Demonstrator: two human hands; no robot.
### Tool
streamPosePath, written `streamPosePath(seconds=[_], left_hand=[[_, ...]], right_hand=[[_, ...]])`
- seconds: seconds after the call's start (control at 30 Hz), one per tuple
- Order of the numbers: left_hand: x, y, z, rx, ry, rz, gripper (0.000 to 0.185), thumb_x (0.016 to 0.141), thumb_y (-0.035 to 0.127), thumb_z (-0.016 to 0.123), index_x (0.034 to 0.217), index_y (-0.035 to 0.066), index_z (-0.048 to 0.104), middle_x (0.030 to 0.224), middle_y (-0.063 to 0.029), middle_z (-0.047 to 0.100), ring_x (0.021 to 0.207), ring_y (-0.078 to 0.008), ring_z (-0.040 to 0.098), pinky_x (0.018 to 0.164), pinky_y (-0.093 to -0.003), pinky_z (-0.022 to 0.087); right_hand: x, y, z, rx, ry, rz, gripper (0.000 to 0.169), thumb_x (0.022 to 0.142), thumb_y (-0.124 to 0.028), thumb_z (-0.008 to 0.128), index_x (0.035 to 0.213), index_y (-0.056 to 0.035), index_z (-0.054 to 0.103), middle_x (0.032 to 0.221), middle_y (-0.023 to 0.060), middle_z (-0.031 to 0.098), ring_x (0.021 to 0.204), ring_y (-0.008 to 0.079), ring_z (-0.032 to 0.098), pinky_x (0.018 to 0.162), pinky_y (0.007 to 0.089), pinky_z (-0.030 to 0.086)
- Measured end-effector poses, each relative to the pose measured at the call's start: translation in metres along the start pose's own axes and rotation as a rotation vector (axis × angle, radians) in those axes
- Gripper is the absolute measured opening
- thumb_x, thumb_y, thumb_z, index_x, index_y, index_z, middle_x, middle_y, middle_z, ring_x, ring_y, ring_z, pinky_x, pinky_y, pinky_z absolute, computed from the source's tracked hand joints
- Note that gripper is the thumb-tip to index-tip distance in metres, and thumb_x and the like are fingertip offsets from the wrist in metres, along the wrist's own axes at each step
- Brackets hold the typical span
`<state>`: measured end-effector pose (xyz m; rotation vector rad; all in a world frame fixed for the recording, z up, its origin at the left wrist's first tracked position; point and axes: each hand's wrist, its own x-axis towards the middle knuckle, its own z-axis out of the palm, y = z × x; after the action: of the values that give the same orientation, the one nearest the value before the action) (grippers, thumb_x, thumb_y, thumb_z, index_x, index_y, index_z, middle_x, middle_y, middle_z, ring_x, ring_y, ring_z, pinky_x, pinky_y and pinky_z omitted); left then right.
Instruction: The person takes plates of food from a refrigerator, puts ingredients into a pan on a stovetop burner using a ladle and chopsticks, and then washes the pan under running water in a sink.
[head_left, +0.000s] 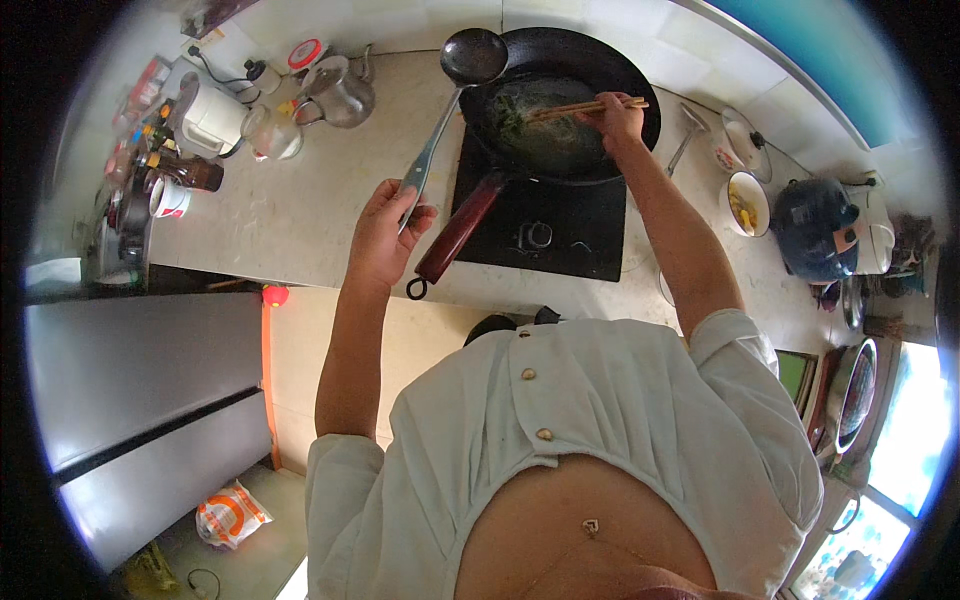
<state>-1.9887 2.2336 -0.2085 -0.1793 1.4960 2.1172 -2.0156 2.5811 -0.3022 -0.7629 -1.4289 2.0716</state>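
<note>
My left hand grips the handle of a metal ladle, whose dark bowl is raised by the left rim of a black wok. In my right hand is a pair of wooden chopsticks, their tips among green leaves inside the wok. Cloudy liquid covers the wok's bottom. The wok rests on a black induction cooktop, and its red-brown handle points toward me, just right of my left hand.
Left on the counter stand a metal kettle, a glass jar, a white electric appliance and several bottles. To the right are a spatula, a bowl of yellow food and a dark blue rice cooker.
</note>
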Motion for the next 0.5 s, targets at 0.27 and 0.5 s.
streamPosePath(seconds=[0.27,0.5], left_hand=[[0.003,0.006,-0.017,0.115,-0.032,0.092,0.012,0.086,0.010,0.044,0.096,0.004,0.042,0.083,-0.0124,0.057,0.052,-0.0081,0.045,0.045,-0.0177,0.035],[0.002,0.011,-0.014,0.215,-0.120,0.150,0.022,0.086,0.009,0.042,0.106,0.002,0.044,0.073,-0.0073,0.053,0.044,-0.0059,0.039,0.037,-0.0183,0.026]], right_hand=[[0.010,0.021,-0.002,0.331,0.063,0.351,0.015,0.080,-0.003,0.046,0.088,0.0098,0.042,0.091,0.0211,0.046,0.076,0.0322,0.055,0.058,0.0383,0.057],[-0.006,-0.015,-0.015,0.482,0.004,0.392,0.015,0.083,-0.005,0.041,0.087,0.0090,0.042,0.086,0.0218,0.049,0.077,0.0347,0.056,0.064,0.0381,0.056]])
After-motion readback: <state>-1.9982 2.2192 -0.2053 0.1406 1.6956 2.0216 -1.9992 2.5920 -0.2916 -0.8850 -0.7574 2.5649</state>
